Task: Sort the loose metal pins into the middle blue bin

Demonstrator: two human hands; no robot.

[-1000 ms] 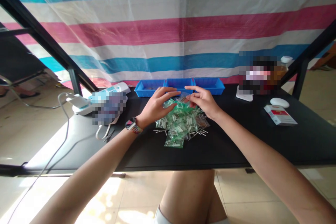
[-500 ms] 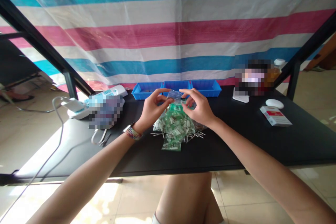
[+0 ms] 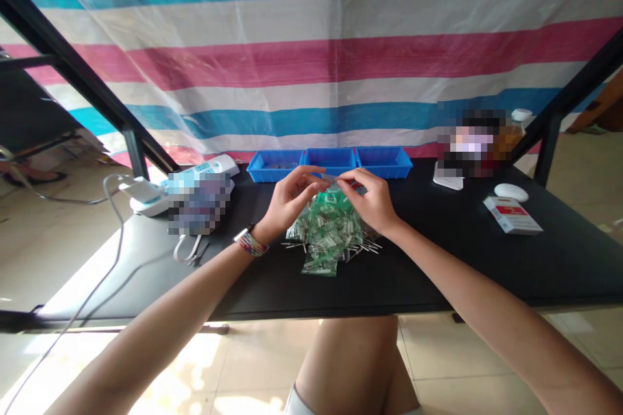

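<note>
Our left hand (image 3: 291, 200) and right hand (image 3: 370, 200), fingertips now closer together, pinch a small clear plastic bag (image 3: 330, 178), seemingly working its edge.

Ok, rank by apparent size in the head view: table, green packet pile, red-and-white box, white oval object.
1. Table
2. Green packet pile
3. Red-and-white box
4. White oval object
</note>
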